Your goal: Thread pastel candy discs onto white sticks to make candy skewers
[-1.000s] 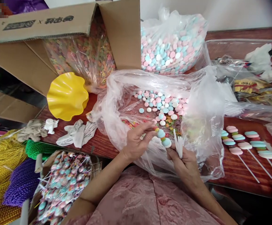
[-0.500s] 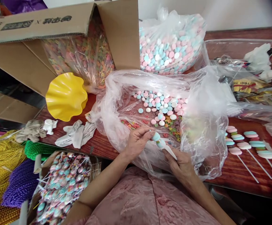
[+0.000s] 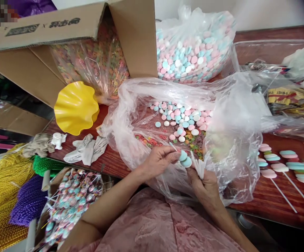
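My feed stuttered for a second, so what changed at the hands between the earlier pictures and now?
The stick with two blue candy discs has swung back upright, its bare tip now up and left; half a second ago it lay tilted down toward the right hand. The left hand keeps its grip on the stick. The spare white sticks show again in the right hand. The open plastic bag and finished skewers are unchanged.

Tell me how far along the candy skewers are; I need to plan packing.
Done: finished skewers lie on the table at right, and a box at lower left holds many more. In hand: the left hand and right hand work one skewer carrying two discs; the right also holds spare sticks. Left: loose discs in the open bag and a full bag behind.
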`<state>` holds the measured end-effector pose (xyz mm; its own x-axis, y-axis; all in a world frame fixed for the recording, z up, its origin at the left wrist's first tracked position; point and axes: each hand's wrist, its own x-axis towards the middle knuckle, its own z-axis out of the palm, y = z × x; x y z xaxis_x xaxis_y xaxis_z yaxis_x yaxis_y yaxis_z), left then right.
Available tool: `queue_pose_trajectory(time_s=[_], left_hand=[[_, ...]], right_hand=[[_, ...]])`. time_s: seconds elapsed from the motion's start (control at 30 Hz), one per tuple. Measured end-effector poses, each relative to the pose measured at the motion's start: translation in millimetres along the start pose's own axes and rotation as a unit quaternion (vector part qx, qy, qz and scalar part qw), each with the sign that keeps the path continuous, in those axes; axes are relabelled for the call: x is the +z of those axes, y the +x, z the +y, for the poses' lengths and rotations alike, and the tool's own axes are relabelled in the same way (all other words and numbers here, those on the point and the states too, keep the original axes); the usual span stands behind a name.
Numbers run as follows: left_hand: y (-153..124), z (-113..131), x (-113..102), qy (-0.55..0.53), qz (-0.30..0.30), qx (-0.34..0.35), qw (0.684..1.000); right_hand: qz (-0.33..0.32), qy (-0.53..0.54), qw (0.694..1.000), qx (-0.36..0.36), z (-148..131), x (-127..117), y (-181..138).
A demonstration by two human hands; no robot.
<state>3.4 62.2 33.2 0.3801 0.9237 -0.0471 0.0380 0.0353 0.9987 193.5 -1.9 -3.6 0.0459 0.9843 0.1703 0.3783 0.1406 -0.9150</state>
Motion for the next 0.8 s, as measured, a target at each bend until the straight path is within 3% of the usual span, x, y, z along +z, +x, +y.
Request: queue_pose_trajectory(time_s=[0.07,0.13,0.2,0.27,0.33,0.37,0.43,0.6,0.8], left_hand=[[19.7,13.8,-24.1,0.073,-0.011,-0.006,0.997],[46.0,23.3,-49.6,0.196,0.048,0.042,0.979],[73.7,24.1,-69.1,0.391,0.060,0.064,0.916],[96.9,16.4,-79.5,0.531,-0.003,0.028,0.847],[112.5,4.9,-82.8,0.593,-0.042,0.005,0.804],[117.5,-0.4,-83.3,0.601,-0.047,0.003,0.798],[123.7,-7.7,-84.4,0.591,-0.046,0.003,0.805],[133.6,-8.2,-86.2,0.506,-0.005,0.001,0.862],[141.4,-10.7,-72.3,0.436,0.044,0.010,0.899]], right_hand=[[0.031,0.022,0.999,0.038,6.9,-4.4,1.4],[0.055,0.056,0.993,0.084,14.3,-8.9,2.4],[0.059,0.092,0.987,0.119,21.2,-11.6,2.1],[0.053,0.099,0.985,0.130,27.0,-11.7,0.0],[0.041,0.082,0.989,0.119,31.0,-10.1,-2.9],[0.033,0.072,0.991,0.110,32.1,-9.2,-4.0],[0.017,0.056,0.994,0.089,32.2,-8.2,-4.9],[0.000,0.030,0.998,0.047,24.9,-10.0,-0.6],[-0.022,0.002,1.000,0.015,22.5,-11.5,0.5]])
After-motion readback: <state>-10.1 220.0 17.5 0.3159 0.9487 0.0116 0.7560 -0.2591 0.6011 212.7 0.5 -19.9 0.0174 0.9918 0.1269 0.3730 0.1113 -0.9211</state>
